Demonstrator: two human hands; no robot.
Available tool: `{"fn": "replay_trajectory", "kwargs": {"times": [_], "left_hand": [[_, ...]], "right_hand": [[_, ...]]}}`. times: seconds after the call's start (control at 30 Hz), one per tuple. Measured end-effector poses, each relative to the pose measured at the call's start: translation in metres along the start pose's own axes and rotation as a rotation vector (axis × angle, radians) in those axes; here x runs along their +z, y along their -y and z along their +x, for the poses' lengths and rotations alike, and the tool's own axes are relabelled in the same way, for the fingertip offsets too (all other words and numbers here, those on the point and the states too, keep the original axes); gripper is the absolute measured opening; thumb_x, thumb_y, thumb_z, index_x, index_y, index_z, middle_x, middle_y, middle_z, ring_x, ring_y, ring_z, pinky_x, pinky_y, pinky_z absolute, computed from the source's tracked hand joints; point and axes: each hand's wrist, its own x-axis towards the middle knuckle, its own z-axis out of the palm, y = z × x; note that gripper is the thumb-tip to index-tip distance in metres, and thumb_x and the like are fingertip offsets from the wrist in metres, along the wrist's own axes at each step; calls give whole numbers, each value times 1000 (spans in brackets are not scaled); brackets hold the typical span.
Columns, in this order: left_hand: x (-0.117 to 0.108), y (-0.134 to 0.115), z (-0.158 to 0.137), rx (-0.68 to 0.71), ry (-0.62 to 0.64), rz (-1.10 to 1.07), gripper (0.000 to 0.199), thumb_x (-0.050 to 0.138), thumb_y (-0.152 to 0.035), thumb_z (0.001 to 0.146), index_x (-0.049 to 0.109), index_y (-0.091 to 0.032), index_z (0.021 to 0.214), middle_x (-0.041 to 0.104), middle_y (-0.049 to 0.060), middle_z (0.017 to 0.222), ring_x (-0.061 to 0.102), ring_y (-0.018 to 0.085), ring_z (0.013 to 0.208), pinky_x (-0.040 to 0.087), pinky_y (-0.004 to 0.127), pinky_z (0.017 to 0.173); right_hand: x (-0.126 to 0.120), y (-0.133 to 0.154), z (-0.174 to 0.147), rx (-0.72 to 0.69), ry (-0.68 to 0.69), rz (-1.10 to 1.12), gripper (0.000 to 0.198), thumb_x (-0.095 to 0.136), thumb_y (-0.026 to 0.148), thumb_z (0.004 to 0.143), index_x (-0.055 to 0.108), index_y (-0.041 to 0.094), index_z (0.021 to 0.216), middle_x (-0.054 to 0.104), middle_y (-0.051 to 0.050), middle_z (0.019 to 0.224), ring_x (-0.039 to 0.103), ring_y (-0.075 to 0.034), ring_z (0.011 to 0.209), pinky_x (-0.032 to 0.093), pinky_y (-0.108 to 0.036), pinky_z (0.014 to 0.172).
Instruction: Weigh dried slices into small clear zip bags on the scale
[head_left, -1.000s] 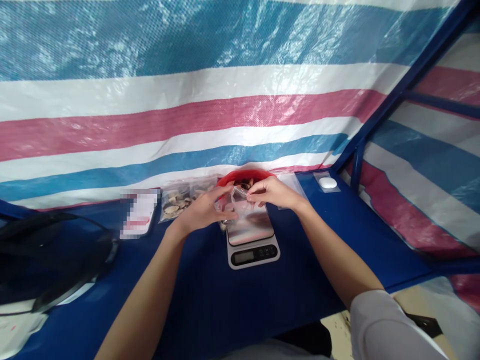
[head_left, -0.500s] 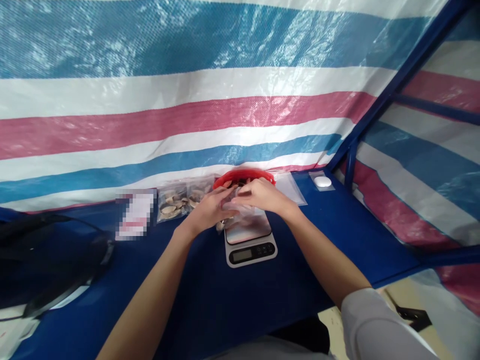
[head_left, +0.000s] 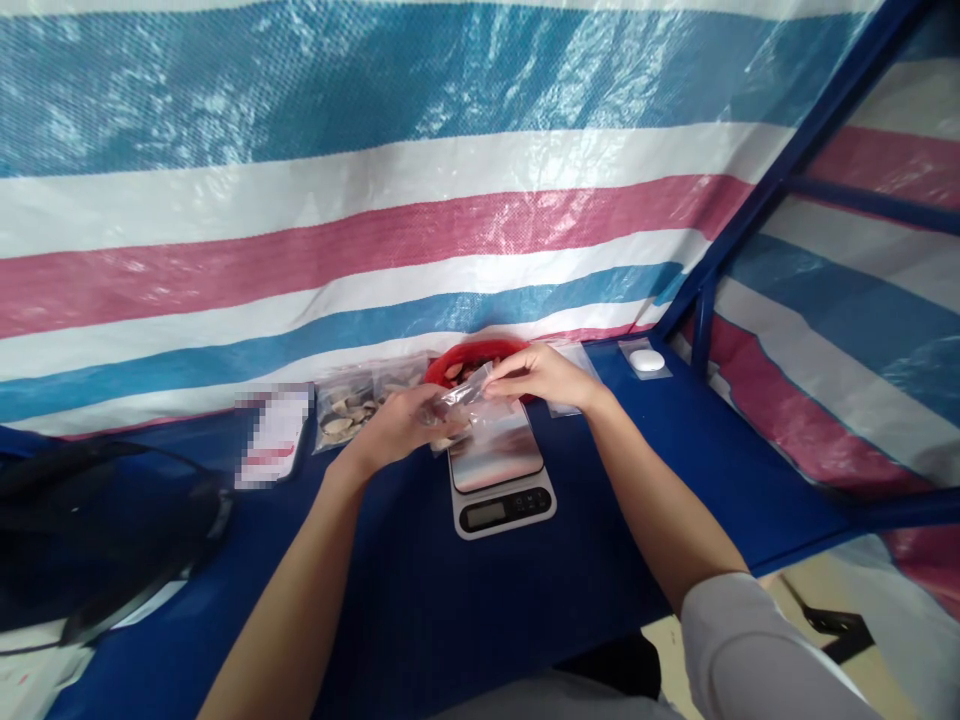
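Note:
A clear plastic bag [head_left: 474, 400] is stretched between my two hands, above the back of a kitchen scale [head_left: 496, 463]. My left hand [head_left: 397, 425] is closed round the bag's left side. With pinched fingers, my right hand [head_left: 544, 375] grips its upper right edge. Some pale pieces show low in the bag, partly hidden by my left fingers. Just behind the hands is a red basket [head_left: 465, 352] holding brownish pieces. The scale has a mirror-like top, and its display cannot be read.
Clear bags of pale brown flat pieces [head_left: 343, 420] lie left of the basket. A blurred-out phone [head_left: 276, 437] and a black cabled object [head_left: 97, 530] are farther left. Flat clear bags [head_left: 574, 395] and a white round object [head_left: 646, 361] lie right. Striped sheeting [head_left: 375, 240] hangs behind the blue table [head_left: 450, 610].
My right hand has moved away from the basket, drawing the bag's edge up and right. My left hand has shifted slightly left and closed round the bag. More of the basket's contents shows.

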Motion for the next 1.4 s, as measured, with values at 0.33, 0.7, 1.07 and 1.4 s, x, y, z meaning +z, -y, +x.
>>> {"fn": "replay_trajectory", "kwargs": {"times": [0.33,0.7,1.07,1.4], "left_hand": [[-4,12,-7,-204,-86,-289,49,77,-57,74,69,-18,101,76,5,90,69,21,74,52,29,64],[-36,-6,19,-224,-162,-9,42,73,-51,75,68,-20,103,68,0,71,61,17,62,44,25,55],[-49,-13,63,-139,-5,167,36,66,-48,82,66,-22,107,72,3,83,65,20,69,45,26,59],[-48,-16,98,-53,32,175,30,65,-40,82,68,-23,106,72,2,90,63,19,74,45,27,66]], "right_hand": [[-5,-24,8,-37,-136,148,33,83,44,73,82,19,94,79,-4,86,71,-18,74,58,-32,74],[-13,-28,33,57,-400,310,38,81,43,74,79,20,104,79,-4,95,74,-20,85,62,-30,73],[-32,-47,31,127,-359,280,40,80,47,74,79,18,101,79,-8,94,74,-20,83,63,-32,74],[-38,-61,29,181,-423,243,30,77,42,76,79,18,94,79,-7,91,75,-23,82,62,-33,71]]}}
